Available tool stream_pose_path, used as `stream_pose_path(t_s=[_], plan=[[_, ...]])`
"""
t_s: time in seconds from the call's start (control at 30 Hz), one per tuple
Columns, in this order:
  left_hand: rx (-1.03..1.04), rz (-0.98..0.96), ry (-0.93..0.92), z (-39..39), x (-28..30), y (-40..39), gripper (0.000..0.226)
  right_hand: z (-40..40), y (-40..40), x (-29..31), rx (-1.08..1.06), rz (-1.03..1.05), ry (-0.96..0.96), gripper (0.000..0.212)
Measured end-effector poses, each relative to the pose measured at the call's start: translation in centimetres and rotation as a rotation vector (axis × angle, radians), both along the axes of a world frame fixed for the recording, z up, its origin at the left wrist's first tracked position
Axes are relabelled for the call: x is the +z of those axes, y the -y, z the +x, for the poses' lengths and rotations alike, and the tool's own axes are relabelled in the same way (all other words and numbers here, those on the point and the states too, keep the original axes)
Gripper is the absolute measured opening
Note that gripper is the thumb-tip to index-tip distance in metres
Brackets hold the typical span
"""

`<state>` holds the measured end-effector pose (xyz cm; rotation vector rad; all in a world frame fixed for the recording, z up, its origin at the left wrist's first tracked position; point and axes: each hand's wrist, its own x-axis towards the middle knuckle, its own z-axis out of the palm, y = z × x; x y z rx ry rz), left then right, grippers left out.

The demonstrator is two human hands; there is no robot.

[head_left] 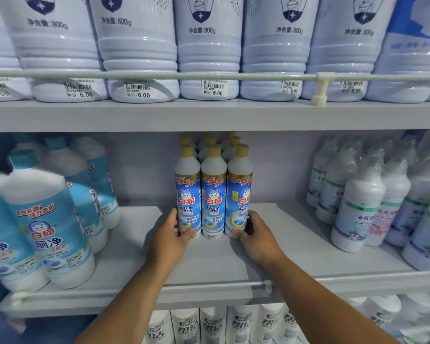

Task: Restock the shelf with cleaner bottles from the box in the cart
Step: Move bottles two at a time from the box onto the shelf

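Both hands bracket a block of gold-capped cleaner bottles point(214, 192) on a grey shop shelf point(139, 247): the left hand point(171, 234) curls round the base of the leftmost front bottle, thumb across its label, while the right hand point(255, 234) grips the rightmost. The block stands upright mid-shelf, in rows three across. Blue-labelled bottles point(47, 227) crowd the left, shrink-wrapped white bottles point(363, 194) the right, large pale jugs point(209, 53) the shelf above.

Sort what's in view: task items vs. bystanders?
Job:
gold-capped bottles
left hand
right hand
middle shelf

Bystanders:
teal-capped bottles
green-banded bottles
800g bottles
bottom-shelf bottles
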<state>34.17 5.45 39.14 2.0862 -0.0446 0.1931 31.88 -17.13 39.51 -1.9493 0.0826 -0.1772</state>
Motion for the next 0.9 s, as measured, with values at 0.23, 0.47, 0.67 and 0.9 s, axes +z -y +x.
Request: stream_pose_path(t_s=[0.23,0.47,0.67,0.9], plan=[[-0.016,0.067,-0.049,-0.4,1.4,-0.1,0.04,-0.2,-0.2,0.7,-0.002,-0.067,-0.041,0.04],[-0.02,0.24,-0.084,-2.2,3.7,-0.5,0.049,-1.0,-1.3,2.5,-0.012,-0.312,-0.137,0.04],[-0.085,0.619,-0.118,-5.7,4.6,-1.9,0.065,-5.3,-2.1,5.2,-0.008,-0.623,-0.339,0.064],[-0.197,0.757,-0.047,-11.0,4.6,-1.9,0.064,-12.1,-1.8,4.6,0.015,-0.92,-0.251,0.066]])
